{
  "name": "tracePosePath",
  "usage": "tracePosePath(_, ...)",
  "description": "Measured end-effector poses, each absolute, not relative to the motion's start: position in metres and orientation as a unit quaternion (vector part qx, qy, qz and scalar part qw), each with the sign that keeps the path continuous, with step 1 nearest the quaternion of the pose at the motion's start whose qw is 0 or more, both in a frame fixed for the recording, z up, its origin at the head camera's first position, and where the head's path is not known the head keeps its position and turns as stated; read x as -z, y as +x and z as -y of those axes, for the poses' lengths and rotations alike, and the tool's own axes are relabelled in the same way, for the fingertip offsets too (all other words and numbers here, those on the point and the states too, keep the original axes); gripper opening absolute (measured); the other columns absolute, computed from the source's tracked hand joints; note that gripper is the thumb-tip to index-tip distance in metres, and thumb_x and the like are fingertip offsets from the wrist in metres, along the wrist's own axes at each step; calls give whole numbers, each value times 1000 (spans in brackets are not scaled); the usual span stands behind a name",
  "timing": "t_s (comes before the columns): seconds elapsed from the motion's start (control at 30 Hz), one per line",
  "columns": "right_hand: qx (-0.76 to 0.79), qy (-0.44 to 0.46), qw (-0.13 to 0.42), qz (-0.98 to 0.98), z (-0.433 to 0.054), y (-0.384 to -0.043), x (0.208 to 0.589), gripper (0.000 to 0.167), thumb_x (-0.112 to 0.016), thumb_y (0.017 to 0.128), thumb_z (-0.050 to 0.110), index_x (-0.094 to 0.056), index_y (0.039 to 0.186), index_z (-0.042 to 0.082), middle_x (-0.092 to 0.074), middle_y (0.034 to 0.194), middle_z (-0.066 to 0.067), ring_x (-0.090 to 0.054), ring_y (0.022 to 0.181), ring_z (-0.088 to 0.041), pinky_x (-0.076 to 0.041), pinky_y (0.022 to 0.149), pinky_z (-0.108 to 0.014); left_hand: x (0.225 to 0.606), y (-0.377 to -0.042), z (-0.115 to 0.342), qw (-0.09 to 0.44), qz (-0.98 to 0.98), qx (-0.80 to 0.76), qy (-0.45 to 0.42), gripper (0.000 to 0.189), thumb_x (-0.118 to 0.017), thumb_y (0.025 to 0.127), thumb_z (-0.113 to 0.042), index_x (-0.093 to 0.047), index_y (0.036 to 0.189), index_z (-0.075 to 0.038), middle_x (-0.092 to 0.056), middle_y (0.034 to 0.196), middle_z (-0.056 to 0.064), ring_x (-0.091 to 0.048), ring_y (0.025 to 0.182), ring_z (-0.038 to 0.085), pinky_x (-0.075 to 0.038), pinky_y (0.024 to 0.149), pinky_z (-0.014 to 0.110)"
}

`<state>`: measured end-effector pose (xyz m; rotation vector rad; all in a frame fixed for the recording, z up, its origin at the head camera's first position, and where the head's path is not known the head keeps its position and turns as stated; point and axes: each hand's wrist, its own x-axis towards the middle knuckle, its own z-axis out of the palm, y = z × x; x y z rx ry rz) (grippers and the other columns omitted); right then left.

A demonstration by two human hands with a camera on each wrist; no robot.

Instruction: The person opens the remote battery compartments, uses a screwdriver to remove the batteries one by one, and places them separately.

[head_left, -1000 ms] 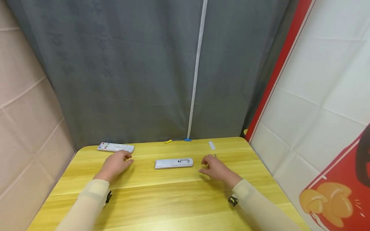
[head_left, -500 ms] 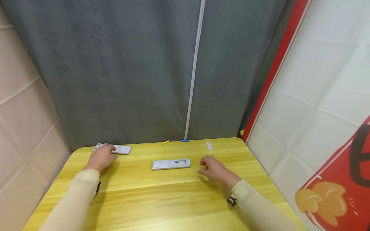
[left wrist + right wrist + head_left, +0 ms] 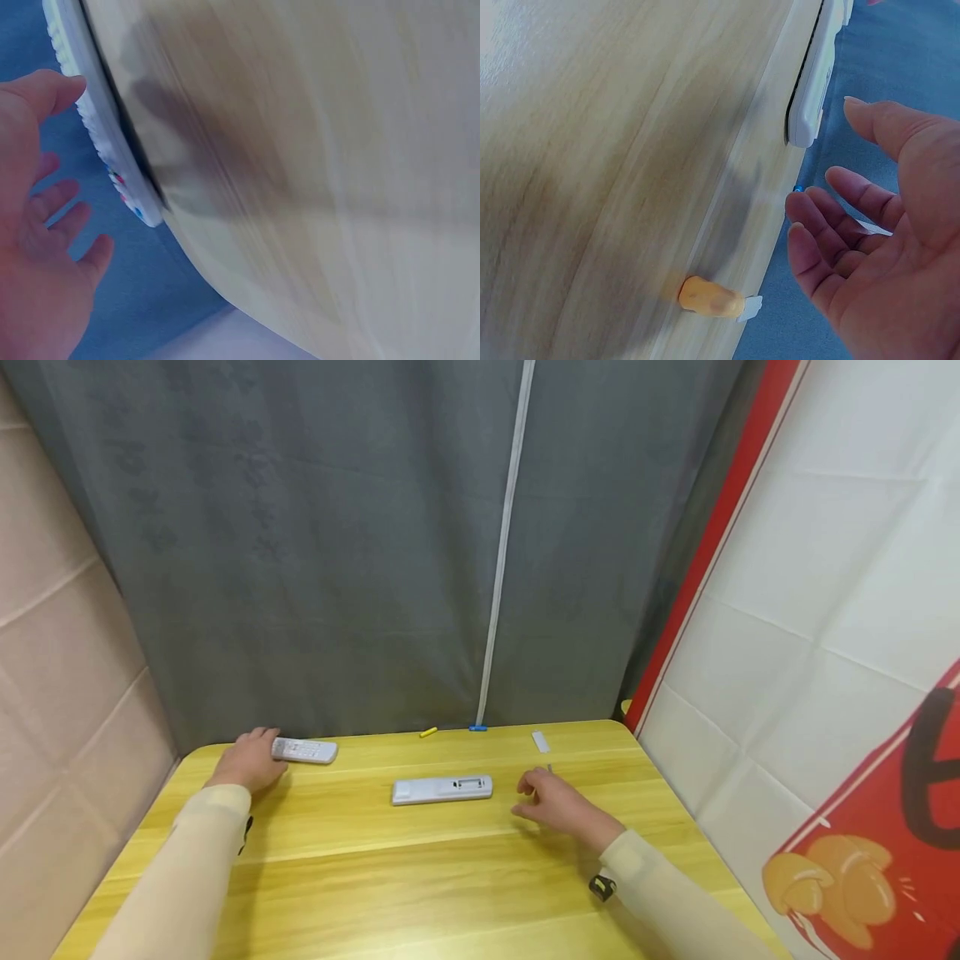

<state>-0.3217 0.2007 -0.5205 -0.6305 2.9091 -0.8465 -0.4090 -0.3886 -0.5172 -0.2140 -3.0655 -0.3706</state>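
My left hand is at the left end of a white remote control near the table's back-left corner. In the left wrist view its thumb overlaps the remote's button side, and the other fingers are spread; whether they touch it I cannot tell. Front and centre, a second remote control lies face down, its battery compartment uncovered. To the right of it hovers my right hand, fingers loosely bent and holding nothing. Below that hand, the right wrist view shows a short orange object with a pale flat tip.
A small yellow cylinder and a blue one lie along the back edge of the wooden table. A pale flat cover lies at the back right. Behind hangs a grey curtain; walls flank both sides.
My left hand has moved left and back to the far remote's left end, now covering that end. My right hand stays almost still. The head view has shifted slightly.
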Motion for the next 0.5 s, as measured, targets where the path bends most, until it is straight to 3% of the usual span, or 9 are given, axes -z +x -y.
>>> tracePosePath(0.2,275,-212,21,-938,-201,-320,520,33,-87,99,24,-71,116,1,-68,111,-11,-64,98,-24,-56,84,-40,520,-409,395,0,992,113,-54,81,-74,96,-20,-38,157,21,-33,161,47,-29,149,67,-30,116,80)
tracePosePath(0.5,271,-211,24,-939,-199,-318,517,33,-87,99,25,-71,116,2,-69,109,-11,-61,92,-17,-56,81,-37,518,-408,397,-36,993,101,-51,85,-75,99,-25,-35,161,17,-30,164,45,-25,152,66,-26,118,81)
